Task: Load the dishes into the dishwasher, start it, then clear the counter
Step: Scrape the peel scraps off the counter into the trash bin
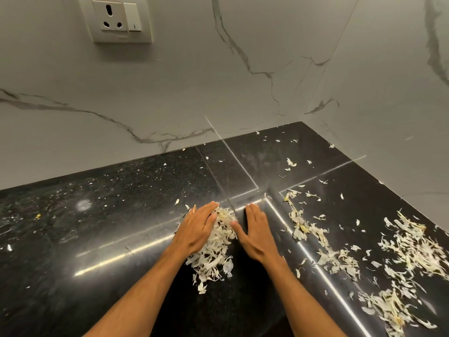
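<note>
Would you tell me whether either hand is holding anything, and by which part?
Nothing is held: left hand and right hand lie flat, fingers straight, flanking the peel pile.

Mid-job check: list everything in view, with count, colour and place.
counter: one, glossy black, lower frame
wall: two faces, veined grey-white marble, behind and right of counter
socket: one, white, wall's upper left
switch: one, white, beside socket's right edge
peel pile: one, pale cream, on counter, centre frame
loose peels: many, pale cream, strewn over counter's right side
left hand: one, open, fingers on pile's left side
right hand: one, open, flat on counter right of pile
</note>
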Tool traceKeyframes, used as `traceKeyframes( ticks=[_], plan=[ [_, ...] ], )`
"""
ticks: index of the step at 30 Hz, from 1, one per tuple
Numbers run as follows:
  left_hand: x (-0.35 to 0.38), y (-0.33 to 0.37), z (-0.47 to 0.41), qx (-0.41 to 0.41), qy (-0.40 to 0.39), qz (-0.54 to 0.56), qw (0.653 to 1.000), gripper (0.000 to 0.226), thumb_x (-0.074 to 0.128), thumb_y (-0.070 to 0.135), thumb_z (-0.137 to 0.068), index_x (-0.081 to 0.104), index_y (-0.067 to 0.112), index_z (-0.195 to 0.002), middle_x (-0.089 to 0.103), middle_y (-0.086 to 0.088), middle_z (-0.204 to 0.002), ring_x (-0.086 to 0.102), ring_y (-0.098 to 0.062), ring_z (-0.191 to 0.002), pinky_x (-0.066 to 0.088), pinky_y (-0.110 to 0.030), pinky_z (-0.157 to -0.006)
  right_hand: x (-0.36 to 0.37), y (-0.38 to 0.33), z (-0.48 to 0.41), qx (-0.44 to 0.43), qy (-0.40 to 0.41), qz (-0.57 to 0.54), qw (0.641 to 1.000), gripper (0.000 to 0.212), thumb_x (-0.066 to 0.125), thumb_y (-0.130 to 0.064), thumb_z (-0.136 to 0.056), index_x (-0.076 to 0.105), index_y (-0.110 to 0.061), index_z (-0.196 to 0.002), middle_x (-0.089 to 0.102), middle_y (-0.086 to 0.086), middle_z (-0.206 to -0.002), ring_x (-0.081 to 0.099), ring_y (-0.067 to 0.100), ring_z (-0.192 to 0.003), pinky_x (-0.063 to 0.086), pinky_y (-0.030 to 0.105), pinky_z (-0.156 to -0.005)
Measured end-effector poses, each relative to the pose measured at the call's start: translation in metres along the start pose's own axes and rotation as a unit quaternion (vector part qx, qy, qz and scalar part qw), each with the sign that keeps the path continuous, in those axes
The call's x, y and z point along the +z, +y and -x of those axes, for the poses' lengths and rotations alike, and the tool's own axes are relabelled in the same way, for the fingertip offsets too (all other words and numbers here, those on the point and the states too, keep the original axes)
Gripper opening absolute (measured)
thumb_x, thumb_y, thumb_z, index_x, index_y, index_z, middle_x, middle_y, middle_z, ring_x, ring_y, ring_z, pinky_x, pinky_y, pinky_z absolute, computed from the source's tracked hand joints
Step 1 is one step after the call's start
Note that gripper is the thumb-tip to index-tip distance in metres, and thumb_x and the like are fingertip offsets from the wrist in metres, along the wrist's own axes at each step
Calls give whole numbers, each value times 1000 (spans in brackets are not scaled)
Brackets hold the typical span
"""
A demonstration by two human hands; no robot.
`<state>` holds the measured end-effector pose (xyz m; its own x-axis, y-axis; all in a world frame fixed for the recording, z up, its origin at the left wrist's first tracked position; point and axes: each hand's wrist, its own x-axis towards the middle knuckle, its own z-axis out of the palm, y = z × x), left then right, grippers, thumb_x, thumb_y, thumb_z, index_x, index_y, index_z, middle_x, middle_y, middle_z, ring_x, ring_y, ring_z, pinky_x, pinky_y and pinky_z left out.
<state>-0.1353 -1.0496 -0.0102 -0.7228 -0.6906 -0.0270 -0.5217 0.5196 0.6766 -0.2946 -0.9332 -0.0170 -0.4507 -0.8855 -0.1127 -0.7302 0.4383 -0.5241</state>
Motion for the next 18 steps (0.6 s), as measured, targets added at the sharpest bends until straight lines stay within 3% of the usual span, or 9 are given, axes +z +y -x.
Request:
traceKeyframes(
  ticks=[5, 11, 15, 18],
  plan=[
    [-9, -6, 20, -3, 33, 38, 999, 43, 26, 37, -105, 32, 36, -148, 28, 12, -156, 27, -4, -142, 15, -39, -121, 24, -34, 21, -88, -56, -102, 989, 73, 26, -64, -98, 1, -29, -157, -3, -14, -161, -6, 0, -147, 0, 31, -122],
    [-27, -24, 22, -87, 146, 15, 985, 47, 29, 41, -103, 38, 23, -146, 32, 1, -156, 24, -11, -144, 14, -36, -121, 5, -43, -9, -23, -21, -132, 991, 64, 33, -50, -102, 14, -23, -157, 11, -2, -164, 12, 13, -150, 16, 43, -123],
    [-41, -33, 7, -147, 83, -21, 985, 59, 31, 40, -103, 14, 17, -155, 6, -3, -162, 2, -16, -150, 2, -35, -122, 5, -57, -21, -54, -117, -62, 990, 63, 29, -50, -103, 12, -21, -157, 9, 2, -164, 7, 19, -151, 12, 43, -122],
    [-44, -29, -5, -154, 15, -3, 988, 59, 29, 39, -104, 9, 18, -156, 5, -2, -162, 2, -20, -150, 7, -39, -121, 8, -65, -16, -75, -152, -52, 984, 62, 31, -49, -103, 15, -22, -156, 12, 2, -164, 12, 20, -150, 15, 45, -122]
  ],
)
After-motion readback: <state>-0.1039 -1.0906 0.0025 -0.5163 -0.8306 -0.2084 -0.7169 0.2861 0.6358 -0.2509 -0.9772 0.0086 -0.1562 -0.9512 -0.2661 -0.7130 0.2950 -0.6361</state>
